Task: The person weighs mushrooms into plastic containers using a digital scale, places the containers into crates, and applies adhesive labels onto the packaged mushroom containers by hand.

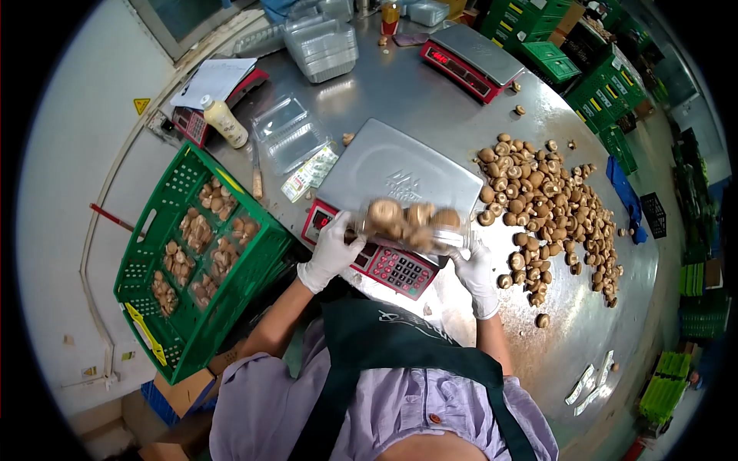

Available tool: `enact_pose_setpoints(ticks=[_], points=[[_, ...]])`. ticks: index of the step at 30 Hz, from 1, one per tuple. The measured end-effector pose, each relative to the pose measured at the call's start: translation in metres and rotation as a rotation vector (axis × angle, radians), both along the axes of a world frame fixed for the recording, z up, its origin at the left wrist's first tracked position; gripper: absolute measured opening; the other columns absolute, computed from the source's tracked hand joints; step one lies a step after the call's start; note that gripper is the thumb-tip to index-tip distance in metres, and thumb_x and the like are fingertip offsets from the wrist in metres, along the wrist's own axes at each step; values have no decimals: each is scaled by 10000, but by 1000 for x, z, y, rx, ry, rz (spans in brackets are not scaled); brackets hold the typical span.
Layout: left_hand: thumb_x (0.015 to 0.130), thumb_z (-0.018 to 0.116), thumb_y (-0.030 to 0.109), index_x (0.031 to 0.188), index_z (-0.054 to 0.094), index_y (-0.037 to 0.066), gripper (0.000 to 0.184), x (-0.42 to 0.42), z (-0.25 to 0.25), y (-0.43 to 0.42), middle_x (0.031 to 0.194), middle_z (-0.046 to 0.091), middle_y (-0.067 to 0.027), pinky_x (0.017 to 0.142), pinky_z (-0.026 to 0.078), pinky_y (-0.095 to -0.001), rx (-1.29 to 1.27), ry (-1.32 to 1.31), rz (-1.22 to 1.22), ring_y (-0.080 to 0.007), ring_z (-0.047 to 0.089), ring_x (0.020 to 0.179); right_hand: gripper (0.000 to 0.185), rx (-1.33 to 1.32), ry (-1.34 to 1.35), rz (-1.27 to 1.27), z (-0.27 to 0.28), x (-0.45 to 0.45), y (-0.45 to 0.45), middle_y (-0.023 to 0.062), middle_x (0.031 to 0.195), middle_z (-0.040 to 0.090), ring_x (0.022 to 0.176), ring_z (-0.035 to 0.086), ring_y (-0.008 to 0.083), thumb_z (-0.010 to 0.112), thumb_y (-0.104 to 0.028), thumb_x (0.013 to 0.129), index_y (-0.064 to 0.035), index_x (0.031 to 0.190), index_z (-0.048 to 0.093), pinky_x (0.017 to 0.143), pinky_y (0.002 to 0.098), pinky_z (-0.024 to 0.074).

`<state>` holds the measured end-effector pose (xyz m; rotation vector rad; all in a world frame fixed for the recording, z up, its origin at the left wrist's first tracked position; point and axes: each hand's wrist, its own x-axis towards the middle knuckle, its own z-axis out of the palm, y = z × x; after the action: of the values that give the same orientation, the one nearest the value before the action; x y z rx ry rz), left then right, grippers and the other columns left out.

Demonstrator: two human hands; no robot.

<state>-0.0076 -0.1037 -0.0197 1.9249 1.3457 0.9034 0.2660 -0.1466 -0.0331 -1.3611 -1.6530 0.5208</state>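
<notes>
A clear plastic tray of brown mushrooms is held between my two gloved hands, over the near edge of a red scale with a steel plate. My left hand grips the tray's left end, and my right hand has its right end. The tray is slightly blurred. Below it shows the scale's keypad. A large pile of loose mushrooms lies to the right of the scale. On the left, a green crate holds several packed trays of mushrooms.
Behind the scale are an open clear container, a label sheet, a knife and a bottle. Stacked clear trays and a second scale stand farther back. Paper strips lie at right.
</notes>
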Motion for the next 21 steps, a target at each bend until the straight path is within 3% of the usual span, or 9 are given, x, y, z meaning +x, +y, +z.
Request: enact_pose_setpoints(ticks=[3,7,13,14,15,17,19,20,21], points=[[688,679,141,914,521,15,304,-6,-2,6,1040,564,-163,793,465,-369,367,-28,-43,-334,562,931,249,185,-395,-33,13,-3,2,90,972,654,748,590,232,695,20,574,-76,769,571,607,298,488],[680,695,165,931,479,71,344,-16,-14,5,1076,571,-125,726,462,-387,621,158,-11,-303,569,909,278,411,-445,-42,21,-14,7,78,938,661,666,561,214,689,28,526,-85,740,552,539,294,465],[671,712,132,948,483,73,365,-27,-7,-11,1074,572,-125,762,468,-374,591,13,67,-304,571,908,264,409,-333,24,23,-29,7,92,926,670,667,557,214,670,82,597,-51,744,496,554,288,464],[672,718,111,946,481,69,365,-29,-11,-15,1089,565,-130,792,465,-363,523,-48,82,-299,570,925,257,388,-326,6,25,-34,7,74,749,622,632,562,216,675,68,556,-66,712,522,540,287,463],[679,733,121,965,485,54,385,-33,-14,-17,1103,559,-142,833,457,-338,472,-121,75,-281,565,962,257,391,-321,26,22,-37,6,74,749,622,632,562,216,675,68,556,-66,712,522,540,287,463],[637,773,95,1115,443,33,585,-36,-12,-26,1246,454,-141,910,432,-350,165,-364,46,-239,519,1069,243,293,-152,38,13,-42,2,80,658,555,620,557,227,671,72,572,-60,700,511,540,288,455],[484,886,238,1336,227,13,1100,-35,-13,-33,1291,405,-141,977,387,-375,-198,-1004,-95,-242,474,1119,228,210,-126,72,6,-50,-4,82,706,552,637,570,217,706,9,652,-54,672,488,545,307,451],[440,900,301,1368,155,19,1223,-35,-4,-39,1346,349,-150,1003,360,-399,-353,-1127,-67,-268,439,1167,207,0,62,171,-3,-51,-8,89,737,563,663,577,214,713,-18,672,-46,702,510,576,301,466],[423,899,335,1384,130,37,1266,-44,-20,-40,1394,289,-148,1024,337,-409,-305,-976,-180,-276,389,1221,193,-217,239,271,-15,-53,-12,95,769,574,689,584,210,720,-45,691,-37,732,532,606,295,481]])
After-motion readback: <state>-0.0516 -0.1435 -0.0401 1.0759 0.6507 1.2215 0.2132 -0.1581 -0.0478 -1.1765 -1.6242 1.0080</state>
